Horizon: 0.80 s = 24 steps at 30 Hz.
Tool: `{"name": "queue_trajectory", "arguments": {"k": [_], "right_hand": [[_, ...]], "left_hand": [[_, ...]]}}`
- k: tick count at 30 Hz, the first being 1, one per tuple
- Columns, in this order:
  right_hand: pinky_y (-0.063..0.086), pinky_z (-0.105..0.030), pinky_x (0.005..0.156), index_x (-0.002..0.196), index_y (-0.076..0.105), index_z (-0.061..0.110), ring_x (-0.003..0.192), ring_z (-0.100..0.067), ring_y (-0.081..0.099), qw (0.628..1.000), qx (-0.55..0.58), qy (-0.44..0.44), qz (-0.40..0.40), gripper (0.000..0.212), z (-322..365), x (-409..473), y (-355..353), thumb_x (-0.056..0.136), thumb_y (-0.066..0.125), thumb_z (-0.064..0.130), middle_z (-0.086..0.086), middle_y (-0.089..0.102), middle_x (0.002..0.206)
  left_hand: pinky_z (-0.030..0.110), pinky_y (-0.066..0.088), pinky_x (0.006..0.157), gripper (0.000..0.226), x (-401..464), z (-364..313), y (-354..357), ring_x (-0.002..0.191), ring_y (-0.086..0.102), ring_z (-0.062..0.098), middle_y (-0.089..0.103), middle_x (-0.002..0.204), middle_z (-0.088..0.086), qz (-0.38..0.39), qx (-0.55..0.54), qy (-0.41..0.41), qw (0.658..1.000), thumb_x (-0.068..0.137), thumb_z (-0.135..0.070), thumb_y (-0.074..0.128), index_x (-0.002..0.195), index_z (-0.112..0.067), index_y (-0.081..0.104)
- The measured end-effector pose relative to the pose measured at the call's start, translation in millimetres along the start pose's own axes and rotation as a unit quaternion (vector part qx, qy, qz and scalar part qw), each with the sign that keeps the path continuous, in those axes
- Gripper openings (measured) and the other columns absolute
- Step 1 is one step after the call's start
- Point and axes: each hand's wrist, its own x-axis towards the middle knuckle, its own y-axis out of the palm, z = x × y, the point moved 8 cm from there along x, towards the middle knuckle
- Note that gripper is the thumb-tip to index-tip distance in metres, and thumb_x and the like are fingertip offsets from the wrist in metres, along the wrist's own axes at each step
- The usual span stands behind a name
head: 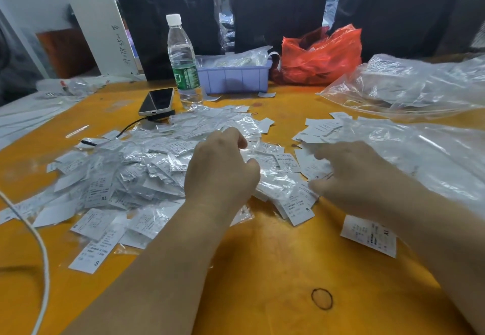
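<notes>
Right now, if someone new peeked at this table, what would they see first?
Probably the big heap of white labels in crinkly clear sleeves, spread over the left and middle of the orange table, with the left hand and the right hand reaching in at its right side. Next, the bright red plastic bag at the back right, and the tall water bottle standing beside a phone at the back.

The labels point(101, 193) are matt white paper in glossy crinkled plastic sleeves, the table point(262, 269) smooth matt orange, the bottle point(182, 56) clear plastic, the bag point(322, 56) thin shiny red plastic.
</notes>
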Motion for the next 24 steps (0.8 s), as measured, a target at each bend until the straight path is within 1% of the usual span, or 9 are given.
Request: {"name": "queue_trajectory", "arguments": {"k": [2, 5, 7, 9, 11, 16, 18, 21, 24], "right_hand": [[0.043, -0.03, 0.071, 0.102, 0.059, 0.018, 0.099, -0.018, 0.051, 0.998, -0.04, 0.003, 0.037, 0.028, 2, -2, 7, 0.088, 0.058, 0.043, -0.002, 0.058, 0.113], [0.047, -0.033, 0.061, 0.086, 0.06, 0.011, 0.076, -0.019, 0.056, 0.999, -0.047, -0.009, 0.016, 0.024, 4, -3, 2, 0.088, 0.06, 0.035, -0.005, 0.061, 0.091], [0.055, -0.04, 0.07, 0.092, 0.067, 0.008, 0.081, -0.023, 0.061, 0.998, -0.05, -0.022, -0.012, 0.023, 6, -4, -4, 0.088, 0.062, 0.029, -0.007, 0.065, 0.093], [0.055, -0.043, 0.076, 0.096, 0.069, 0.007, 0.086, -0.024, 0.062, 0.998, -0.043, -0.034, -0.024, 0.025, 9, -5, -6, 0.089, 0.062, 0.029, -0.007, 0.067, 0.095], [0.055, -0.042, 0.075, 0.094, 0.069, 0.008, 0.085, -0.023, 0.061, 0.998, -0.026, -0.049, -0.031, 0.027, 11, -5, -7, 0.091, 0.062, 0.034, -0.006, 0.067, 0.093], [0.047, -0.031, 0.069, 0.092, 0.071, 0.019, 0.083, -0.014, 0.054, 0.988, 0.04, -0.112, -0.102, 0.01, 21, -5, -15, 0.09, 0.064, 0.025, 0.006, 0.062, 0.085], [0.042, -0.028, 0.07, 0.098, 0.074, 0.022, 0.087, -0.012, 0.053, 0.979, 0.07, -0.136, -0.133, 0.012, 24, -6, -19, 0.09, 0.067, 0.027, 0.008, 0.062, 0.089], [0.044, -0.026, 0.069, 0.097, 0.075, 0.023, 0.085, -0.01, 0.054, 0.964, 0.125, -0.183, -0.146, 0.011, 31, -10, -24, 0.088, 0.071, 0.027, 0.008, 0.062, 0.09], [0.046, -0.028, 0.071, 0.093, 0.076, 0.023, 0.084, -0.009, 0.055, 0.953, 0.166, -0.219, -0.13, 0.007, 37, -13, -24, 0.087, 0.072, 0.024, 0.008, 0.06, 0.089]], "left_hand": [[0.038, 0.053, 0.082, 0.027, -2, -4, 2, 0.099, 0.055, 0.019, 0.058, 0.104, -0.005, 0.009, 0.009, 0.009, 1.0, 0.084, -0.032, 0.066, 0.109, -0.025, 0.06], [0.036, 0.052, 0.083, 0.025, -7, -10, 9, 0.099, 0.056, 0.017, 0.058, 0.106, -0.006, 0.038, 0.007, 0.015, 0.999, 0.084, -0.034, 0.065, 0.108, -0.027, 0.062], [0.031, 0.05, 0.08, 0.021, -8, -14, 12, 0.098, 0.055, 0.015, 0.059, 0.104, -0.009, 0.05, -0.004, 0.02, 0.999, 0.084, -0.033, 0.065, 0.105, -0.028, 0.062], [0.029, 0.047, 0.078, 0.018, -10, -15, 14, 0.097, 0.055, 0.014, 0.058, 0.102, -0.01, 0.06, -0.015, 0.024, 0.998, 0.085, -0.032, 0.065, 0.102, -0.028, 0.061], [0.026, 0.045, 0.074, 0.016, -11, -17, 15, 0.096, 0.054, 0.012, 0.058, 0.101, -0.011, 0.066, -0.021, 0.032, 0.997, 0.086, -0.031, 0.065, 0.101, -0.028, 0.061], [0.014, 0.038, 0.064, 0.013, -12, -19, 17, 0.086, 0.054, 0.004, 0.059, 0.096, -0.014, 0.082, -0.092, 0.026, 0.992, 0.088, -0.035, 0.063, 0.1, -0.03, 0.063], [0.016, 0.038, 0.06, 0.01, -12, -20, 19, 0.08, 0.055, -0.001, 0.061, 0.089, -0.015, 0.099, -0.148, 0.008, 0.984, 0.091, -0.039, 0.06, 0.095, -0.031, 0.064], [0.019, 0.039, 0.057, 0.023, -14, -23, 24, 0.074, 0.058, 0.001, 0.064, 0.079, -0.011, 0.132, -0.202, 0.0, 0.97, 0.094, -0.046, 0.054, 0.083, -0.028, 0.064], [0.034, 0.05, 0.066, 0.032, -18, -27, 29, 0.077, 0.061, 0.01, 0.067, 0.08, -0.006, 0.163, -0.229, 0.004, 0.959, 0.096, -0.047, 0.051, 0.081, -0.024, 0.066]]}}
